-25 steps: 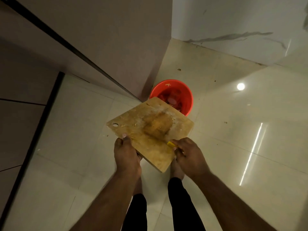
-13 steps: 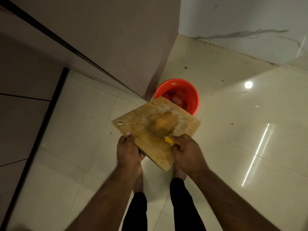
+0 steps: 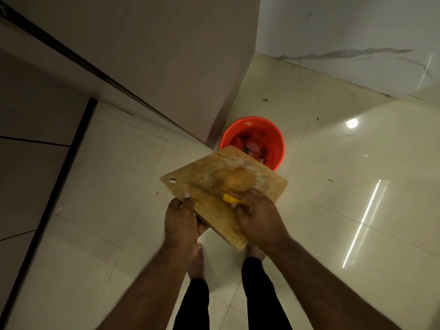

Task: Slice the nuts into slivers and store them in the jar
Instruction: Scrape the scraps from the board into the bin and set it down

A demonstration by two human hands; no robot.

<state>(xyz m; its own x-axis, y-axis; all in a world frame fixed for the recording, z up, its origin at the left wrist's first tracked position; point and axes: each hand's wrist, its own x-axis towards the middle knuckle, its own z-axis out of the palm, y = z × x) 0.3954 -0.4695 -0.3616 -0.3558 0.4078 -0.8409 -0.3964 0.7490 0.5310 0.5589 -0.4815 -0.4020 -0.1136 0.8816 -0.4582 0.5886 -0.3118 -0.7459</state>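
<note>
Right hand (image 3: 256, 217) now scrapes the knife (image 3: 214, 194) across the board (image 3: 221, 186).
Left hand (image 3: 182, 217) grips the board's edge; scraps probably falling into the bucket (image 3: 277, 144).

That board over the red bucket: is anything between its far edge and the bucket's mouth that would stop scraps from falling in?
Nothing visible. The board, gripped by the left hand, has its far corner over the bucket rim, with only open air below. The right hand holds a yellow-handled knife on the board's top, not past its edge.
</note>
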